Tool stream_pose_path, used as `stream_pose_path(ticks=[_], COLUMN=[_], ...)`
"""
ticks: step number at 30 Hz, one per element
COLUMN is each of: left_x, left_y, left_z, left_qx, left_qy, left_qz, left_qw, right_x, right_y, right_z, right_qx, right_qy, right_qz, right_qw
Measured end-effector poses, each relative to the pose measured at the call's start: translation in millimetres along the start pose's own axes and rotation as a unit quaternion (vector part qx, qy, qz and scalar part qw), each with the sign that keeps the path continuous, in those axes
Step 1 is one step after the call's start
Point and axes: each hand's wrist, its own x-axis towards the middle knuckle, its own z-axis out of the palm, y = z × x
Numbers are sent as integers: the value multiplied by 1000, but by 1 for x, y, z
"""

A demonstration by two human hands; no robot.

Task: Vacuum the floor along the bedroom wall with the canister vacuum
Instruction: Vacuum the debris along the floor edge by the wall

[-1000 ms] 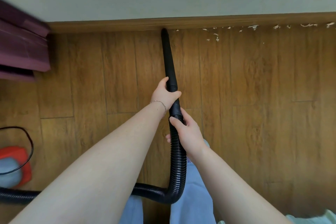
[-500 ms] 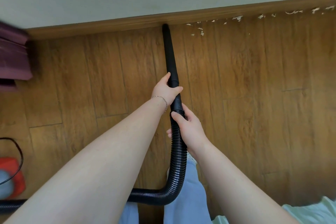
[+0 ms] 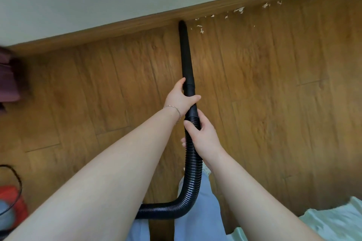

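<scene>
Count: one black wand [image 3: 186,55], one ribbed hose [image 3: 193,172], two hands, one canister vacuum [image 3: 11,201] sitting at 8 o'clock.
Left hand [image 3: 181,98]: gripping the wand's lower joint, arm reaching forward.
Right hand [image 3: 201,135]: wrapping the hose just behind.
Edges: wand tip is meeting the baseboard [image 3: 117,29] at 12 o'clock; pale scraps [image 3: 240,10] are trailing toward 2 o'clock; floor [image 3: 274,84] is lying open at 3 o'clock.

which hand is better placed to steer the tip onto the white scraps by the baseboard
Left. The left hand grips the rigid black tapered nozzle nearer the tip, so it likely steers it right to the white scraps. The right hand holds the flexible ribbed black hose behind.
</scene>
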Motion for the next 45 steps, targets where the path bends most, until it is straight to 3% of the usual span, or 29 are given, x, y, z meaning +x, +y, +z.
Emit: stream_pose_path(ticks=[22, 30, 45], left_x=[-2, 14, 22], left_y=[14, 36, 67], left_z=[33, 23, 73], left_qx=[97, 110, 142], left_qy=[-51, -1, -13], left_qz=[18, 34, 43], left_qw=[994, 993, 989], right_x=[-10, 11, 19], right_y=[6, -15, -18], right_z=[-24, -28, -83], right_qx=[77, 118, 137], right_qy=[28, -3, 22], right_qz=[28, 23, 25], right_qw=[996, 993, 990])
